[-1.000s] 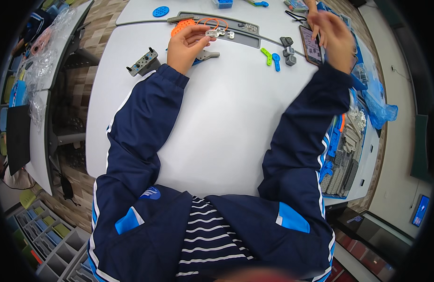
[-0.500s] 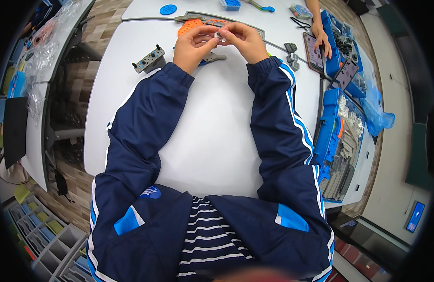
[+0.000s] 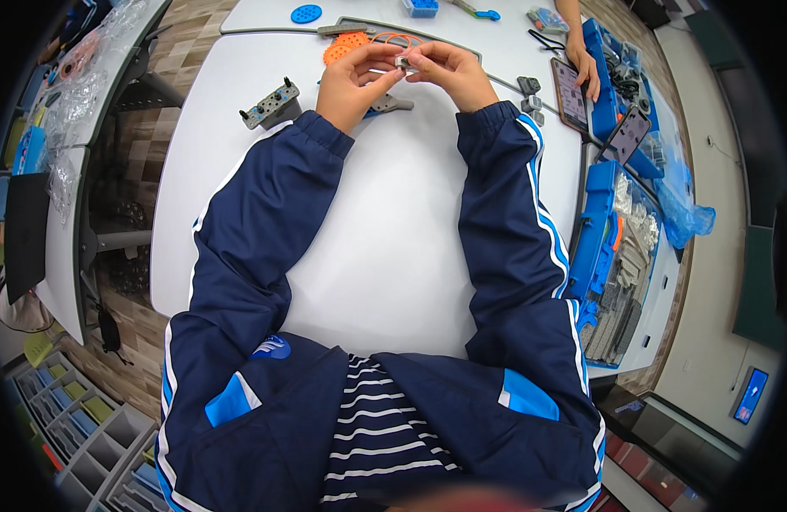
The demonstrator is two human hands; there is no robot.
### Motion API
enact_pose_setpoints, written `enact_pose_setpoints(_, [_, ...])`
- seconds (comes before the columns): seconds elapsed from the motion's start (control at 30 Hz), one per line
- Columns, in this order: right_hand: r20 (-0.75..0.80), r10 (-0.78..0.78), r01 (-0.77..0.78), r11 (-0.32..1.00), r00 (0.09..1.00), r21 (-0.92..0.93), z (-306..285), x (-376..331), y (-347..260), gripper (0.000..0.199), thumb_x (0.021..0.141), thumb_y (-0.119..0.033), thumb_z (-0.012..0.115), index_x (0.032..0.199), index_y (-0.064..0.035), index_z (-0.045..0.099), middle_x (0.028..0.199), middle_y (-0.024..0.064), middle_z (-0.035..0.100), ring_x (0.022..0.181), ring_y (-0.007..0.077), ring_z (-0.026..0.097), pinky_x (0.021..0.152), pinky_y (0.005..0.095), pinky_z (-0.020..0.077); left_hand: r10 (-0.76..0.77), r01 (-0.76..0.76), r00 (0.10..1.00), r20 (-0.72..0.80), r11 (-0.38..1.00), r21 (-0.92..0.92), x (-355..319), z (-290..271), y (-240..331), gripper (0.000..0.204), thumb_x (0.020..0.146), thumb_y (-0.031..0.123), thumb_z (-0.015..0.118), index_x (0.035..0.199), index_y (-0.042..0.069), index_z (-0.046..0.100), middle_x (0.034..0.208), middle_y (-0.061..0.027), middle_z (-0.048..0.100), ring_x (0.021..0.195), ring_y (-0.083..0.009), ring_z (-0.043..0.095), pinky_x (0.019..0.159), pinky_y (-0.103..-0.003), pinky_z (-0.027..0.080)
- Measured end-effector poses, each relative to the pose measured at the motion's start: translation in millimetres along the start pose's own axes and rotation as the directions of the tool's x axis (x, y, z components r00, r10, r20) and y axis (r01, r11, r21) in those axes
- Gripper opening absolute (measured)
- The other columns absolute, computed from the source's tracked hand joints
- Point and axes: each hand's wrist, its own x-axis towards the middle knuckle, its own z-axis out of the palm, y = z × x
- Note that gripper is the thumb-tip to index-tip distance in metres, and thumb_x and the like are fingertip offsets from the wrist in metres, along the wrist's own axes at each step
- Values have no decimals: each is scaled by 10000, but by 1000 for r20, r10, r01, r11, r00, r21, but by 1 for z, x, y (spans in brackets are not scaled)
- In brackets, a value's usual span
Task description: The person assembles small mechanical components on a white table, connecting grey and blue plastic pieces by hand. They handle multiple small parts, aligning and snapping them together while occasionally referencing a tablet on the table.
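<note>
Pinching a small grey-white piece [image 3: 403, 62] with left hand [image 3: 351, 85] and right hand [image 3: 455, 78]
Held at two o'clock from the left, past nine from the right; about equally near both; cannot tell its half-covered long axis.

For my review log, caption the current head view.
Left hand and right hand hold a small pale piece over a white table.

We count three hands: the wearer's left hand [image 3: 349, 85], the wearer's right hand [image 3: 457, 77] and one co-worker's hand [image 3: 585, 72]. We see one small pale piece [image 3: 402, 62] at the fingertips, one orange toothed part [image 3: 346, 46], one blue disc [image 3: 306, 14], one grey block with black pegs [image 3: 274, 107], two phones [image 3: 570, 92], two blue cases [image 3: 590, 224], one blue bag [image 3: 692, 218] and one lit wall screen [image 3: 752, 395].
</note>
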Motion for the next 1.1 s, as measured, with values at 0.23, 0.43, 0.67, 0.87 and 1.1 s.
enact_pose_setpoints(0.23, [7,-42,42,999,999,31,-4,0,4,249,950,-215,711,1074,0,694,1035,79,698,978,165,681,842,308,592,15,-15,1000,-9,1000,26,-1,-3,-5,335,891,37,731,1208,-22,639,1087,-69,687,984,-131,662,868,-255,542])
enact_pose_setpoints(0.43, [-30,-69,72,993,997,91,2,3,14,195,921,-149,735,1027,3,675,988,81,704,908,168,702,772,304,606,-52,50,998,22,997,54,3,-6,-8,355,923,19,685,1265,-33,605,1222,-107,645,1060,-167,647,924,-296,534])
enact_pose_setpoints(0.67, [-93,-68,75,994,993,80,7,0,11,244,888,-194,773,1011,-3,682,943,68,716,875,144,698,732,275,579,-71,72,997,-11,993,90,2,-5,-6,329,910,18,698,1230,-26,633,1168,-90,665,1052,-159,648,904,-285,538])
enact_pose_setpoints(0.87, [-92,-115,112,993,989,-38,9,4,14,201,885,-184,765,996,-25,709,923,51,713,830,122,676,717,253,557,-76,79,996,-36,992,103,3,-5,-1,282,919,93,725,1169,-27,675,1104,-96,697,983,-163,674,862,-288,545])
enact_pose_setpoints(1.1, [-73,-131,126,990,989,-63,9,3,17,203,909,-193,738,1010,-23,693,909,51,703,808,123,675,671,266,570,-81,87,995,-56,990,113,3,-3,-1,278,924,106,724,1159,-34,677,1080,-101,705,947,-163,682,802,-294,572])
